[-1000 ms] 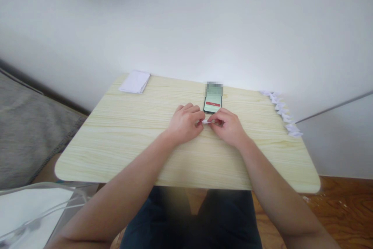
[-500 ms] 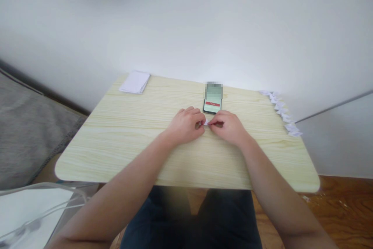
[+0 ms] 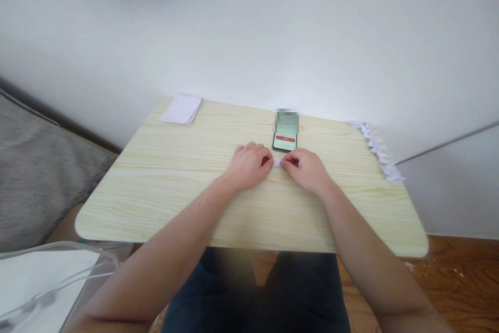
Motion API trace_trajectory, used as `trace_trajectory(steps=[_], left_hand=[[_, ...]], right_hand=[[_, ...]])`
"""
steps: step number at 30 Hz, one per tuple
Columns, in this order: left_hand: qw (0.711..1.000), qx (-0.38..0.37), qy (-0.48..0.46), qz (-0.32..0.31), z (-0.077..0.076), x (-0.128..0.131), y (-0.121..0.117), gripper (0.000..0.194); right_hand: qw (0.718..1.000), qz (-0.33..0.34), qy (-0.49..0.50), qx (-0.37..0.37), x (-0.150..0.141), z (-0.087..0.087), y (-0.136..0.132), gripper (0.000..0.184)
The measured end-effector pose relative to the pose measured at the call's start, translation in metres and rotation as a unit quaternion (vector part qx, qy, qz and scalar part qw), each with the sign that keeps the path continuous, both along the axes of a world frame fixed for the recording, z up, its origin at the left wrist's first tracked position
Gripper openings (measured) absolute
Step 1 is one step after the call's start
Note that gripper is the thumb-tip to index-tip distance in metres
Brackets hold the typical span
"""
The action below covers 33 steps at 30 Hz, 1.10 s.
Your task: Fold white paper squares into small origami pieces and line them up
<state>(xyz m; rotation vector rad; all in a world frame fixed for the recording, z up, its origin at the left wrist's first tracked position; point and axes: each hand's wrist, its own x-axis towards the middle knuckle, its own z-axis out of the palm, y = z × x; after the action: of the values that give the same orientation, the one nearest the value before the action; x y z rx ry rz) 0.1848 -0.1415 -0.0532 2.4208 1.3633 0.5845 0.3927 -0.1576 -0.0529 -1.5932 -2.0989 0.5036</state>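
The left hand (image 3: 250, 168) and right hand (image 3: 310, 171) sit slightly apart, fingertips pinching opposite ends of the small white paper (image 3: 277, 162) at the tabletop (image 3: 163, 187), just nearer than the phone (image 3: 285, 143). This seems delicate shaping; the next move calls for light, even finger control.

Table (image 3: 175, 182), center: pale wood-look top, visible grain, smooth. Sheets (image 3: 181, 109) upper left and folded pieces (image 3: 376, 143) at right: white matt paper. Phone (image 3: 285, 142) near center: smooth, glass-like screen; floor (image 3: 463, 270) lower right: brown wood-look.
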Motion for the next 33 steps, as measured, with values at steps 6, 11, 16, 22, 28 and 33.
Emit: trace_trajectory(steps=[6,11,16,22,28,33], left_hand=[[1.0,0.007,-0.002,0.012,-0.0013,0.0028,0.0,0.016],[1.0,0.0,0.0,0.028,-0.0024,0.0043,-0.0001,0.015],[0.999,0.003,0.0,0.04,-0.0058,0.0056,0.0004,0.016],[0.999,0.004,0.007,0.039,-0.0071,0.0052,0.0012,0.017],[1.0,-0.007,-0.007,0.029,-0.005,0.0017,0.0,0.004],[1.0,-0.011,-0.02,0.01,-0.0045,-0.0024,0.0022,0.004]], right_hand=[[0.999,-0.028,-0.021,0.0,-0.003,0.0014,-0.0004,0.018],[0.999,-0.037,-0.039,0.005,-0.005,0.0009,-0.0006,0.019],[0.998,-0.039,-0.05,0.0,-0.0061,0.0015,-0.0002,0.018],[0.999,-0.032,-0.019,-0.009,-0.0037,0.0013,-0.0011,0.008],[0.999,-0.014,0.033,-0.026,0.0,-0.001,-0.001,0.007],[0.998,-0.002,0.049,-0.04,0.003,-0.0031,0.0002,0.011]])
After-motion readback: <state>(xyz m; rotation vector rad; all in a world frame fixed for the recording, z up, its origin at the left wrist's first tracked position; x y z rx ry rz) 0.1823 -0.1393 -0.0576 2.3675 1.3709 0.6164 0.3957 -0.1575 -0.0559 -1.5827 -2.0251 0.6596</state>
